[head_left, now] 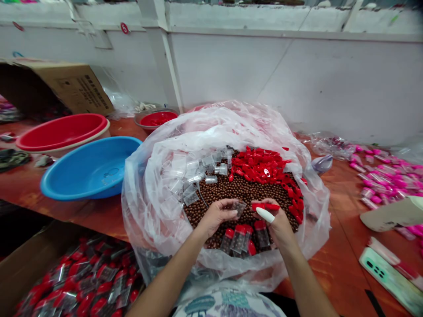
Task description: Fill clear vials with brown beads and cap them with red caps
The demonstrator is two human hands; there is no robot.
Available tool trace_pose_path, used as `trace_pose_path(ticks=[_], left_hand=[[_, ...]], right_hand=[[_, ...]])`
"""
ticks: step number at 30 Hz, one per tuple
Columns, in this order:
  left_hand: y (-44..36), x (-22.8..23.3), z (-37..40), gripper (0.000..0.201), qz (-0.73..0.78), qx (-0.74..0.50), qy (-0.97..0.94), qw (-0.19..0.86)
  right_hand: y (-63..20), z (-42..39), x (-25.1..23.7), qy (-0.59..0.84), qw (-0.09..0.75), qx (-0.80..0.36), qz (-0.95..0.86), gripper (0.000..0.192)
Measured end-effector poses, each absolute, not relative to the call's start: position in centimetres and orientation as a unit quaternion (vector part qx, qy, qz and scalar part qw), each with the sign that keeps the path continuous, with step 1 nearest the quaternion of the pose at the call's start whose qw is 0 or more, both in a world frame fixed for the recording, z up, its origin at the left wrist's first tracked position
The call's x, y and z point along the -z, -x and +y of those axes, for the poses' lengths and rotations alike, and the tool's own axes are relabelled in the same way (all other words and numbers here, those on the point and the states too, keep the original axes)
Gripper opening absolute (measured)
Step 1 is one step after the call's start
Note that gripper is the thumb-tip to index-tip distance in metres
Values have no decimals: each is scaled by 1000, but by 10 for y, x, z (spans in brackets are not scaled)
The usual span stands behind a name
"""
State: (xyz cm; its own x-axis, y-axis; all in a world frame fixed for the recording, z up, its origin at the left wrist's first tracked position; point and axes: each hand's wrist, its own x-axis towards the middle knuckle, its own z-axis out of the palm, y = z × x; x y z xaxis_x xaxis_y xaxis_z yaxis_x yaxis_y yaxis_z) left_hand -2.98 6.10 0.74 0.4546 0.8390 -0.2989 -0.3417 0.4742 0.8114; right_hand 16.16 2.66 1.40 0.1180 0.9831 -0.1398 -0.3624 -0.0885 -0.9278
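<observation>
A large clear plastic bag (158, 176) sits open in front of me, filled with small brown balls (238, 189), a heap of red caps (264, 167) at the far right and clear empty vials (194, 174) at the far left. My left hand (216, 215) holds a small clear vial (238, 206) over the balls. My right hand (276, 222), with a white cot on one finger, pinches a red cap (266, 206) beside that vial. Three filled, red-capped vials (243, 237) lie just below my hands.
A blue basin (89, 169) and a red basin (62, 132) stand on the wooden table at left, a small bowl of red caps (157, 119) behind. A cardboard box of finished red-capped vials (76, 281) is at lower left. Pink-capped vials (386, 176) and a phone (386, 273) lie at right.
</observation>
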Motion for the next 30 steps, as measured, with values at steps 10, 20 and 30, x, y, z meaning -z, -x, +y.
trace_pose_path(ticks=[10, 20, 30], left_hand=[[31, -9, 54, 48, 371, -408, -373, 746], [27, -11, 46, 45, 364, -387, -435, 727], [28, -12, 42, 38, 391, -372, -512, 668]], right_hand=[[-162, 23, -16, 508, 606, -520, -322, 42], [-153, 22, -19, 497, 599, -500, -379, 31], [-159, 16, -22, 487, 399, -270, -729, 33]])
